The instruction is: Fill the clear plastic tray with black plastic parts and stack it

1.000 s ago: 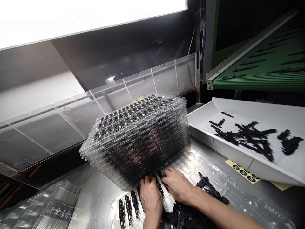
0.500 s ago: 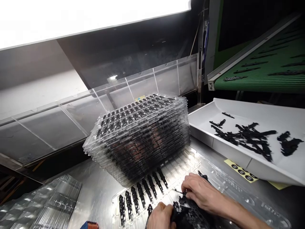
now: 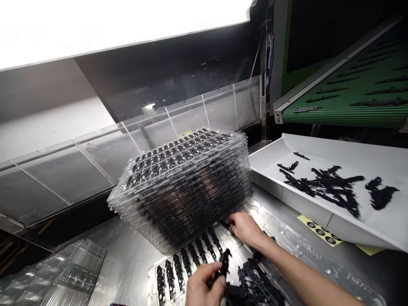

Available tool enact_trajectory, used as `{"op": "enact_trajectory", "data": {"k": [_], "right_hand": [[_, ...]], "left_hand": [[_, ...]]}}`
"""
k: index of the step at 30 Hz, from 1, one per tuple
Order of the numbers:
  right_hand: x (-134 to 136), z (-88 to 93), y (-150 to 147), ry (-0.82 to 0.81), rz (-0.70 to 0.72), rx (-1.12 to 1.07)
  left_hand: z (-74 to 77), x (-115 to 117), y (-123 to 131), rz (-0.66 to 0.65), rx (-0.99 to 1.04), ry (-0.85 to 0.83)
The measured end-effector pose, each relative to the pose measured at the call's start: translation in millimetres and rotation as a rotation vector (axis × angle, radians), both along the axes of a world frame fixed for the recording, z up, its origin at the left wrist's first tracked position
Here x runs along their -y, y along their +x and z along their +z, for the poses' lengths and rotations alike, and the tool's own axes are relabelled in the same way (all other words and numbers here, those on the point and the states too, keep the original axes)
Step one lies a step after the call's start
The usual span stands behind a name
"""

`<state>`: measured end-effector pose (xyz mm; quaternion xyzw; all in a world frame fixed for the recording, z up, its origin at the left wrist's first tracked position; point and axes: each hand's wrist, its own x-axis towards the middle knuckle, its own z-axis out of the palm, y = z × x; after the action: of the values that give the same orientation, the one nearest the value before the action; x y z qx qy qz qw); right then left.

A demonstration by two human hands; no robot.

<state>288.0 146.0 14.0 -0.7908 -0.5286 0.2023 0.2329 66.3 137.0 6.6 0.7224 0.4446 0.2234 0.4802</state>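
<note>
My left hand [image 3: 204,285] pinches a black perforated plastic part [image 3: 225,262] between thumb and fingers, above the clear tray. Farther up, my right hand [image 3: 245,228] grips another black part [image 3: 225,223] by its end, at the slots beside the filled row. The clear plastic tray [image 3: 153,276] lies on the metal table, with a row of black parts [image 3: 185,260] set in its slots. A loose pile of black parts [image 3: 259,280] lies below my right forearm. Behind the row rises a tall stack of filled clear trays [image 3: 188,187].
On the right stands a white bin [image 3: 287,195] with scattered black parts. Yellow sticker sheets [image 3: 318,231] lie against its front. Beyond it, a green conveyor belt [image 3: 344,108] carries more parts. Several clear trays [image 3: 73,272] are stacked at lower left.
My right hand has moved up and left from the pile to the tray slots, with a black part in its fingers. My left hand has lifted a part beside the pile. The view has shifted slightly.
</note>
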Motion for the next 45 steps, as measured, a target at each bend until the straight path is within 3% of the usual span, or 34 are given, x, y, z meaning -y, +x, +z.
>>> {"op": "enact_trajectory", "data": {"k": [4, 9, 13, 17, 19, 23, 25, 27, 35, 40, 45], "right_hand": [[-1, -5.6, -6, -0.031, 0.019, 0.109], [6, -2.3, -3, 0.008, 0.091, 0.088], [15, 1.7, 0, 0.097, 0.164, -0.076], [21, 5.0, 1, 0.105, 0.191, -0.207], [20, 7.0, 6, 0.116, 0.142, -0.196], [14, 8.2, 22, 0.181, 0.002, -0.026], [11, 5.3, 26, 0.183, -0.003, 0.08], [9, 0.6, 24, 0.168, 0.017, 0.173], [7, -12.2, 9, 0.145, 0.188, 0.363], [11, -18.3, 19, 0.128, 0.341, 0.332], [8, -19.2, 26, 0.13, 0.342, 0.307]], "left_hand": [[12.6, -11, 26, 0.16, 0.052, -0.184], [12.4, -20, 51, 0.223, 0.06, -0.127], [5.5, -17, 61, 0.25, 0.061, -0.094], [3.6, -11, 66, 0.176, 0.065, -0.063], [3.7, -10, 66, 0.136, -0.018, 0.051], [6.0, -18, 68, 0.136, -0.537, 0.473], [8.1, -23, 74, 0.107, -0.742, 0.578], [9.2, -27, 82, 0.063, -0.819, 0.628], [-0.6, -21, 102, -0.097, -0.826, 0.635], [11.2, -22, 94, -0.167, -0.776, 0.575], [16.9, -29, 87, -0.174, -0.749, 0.532]]}}
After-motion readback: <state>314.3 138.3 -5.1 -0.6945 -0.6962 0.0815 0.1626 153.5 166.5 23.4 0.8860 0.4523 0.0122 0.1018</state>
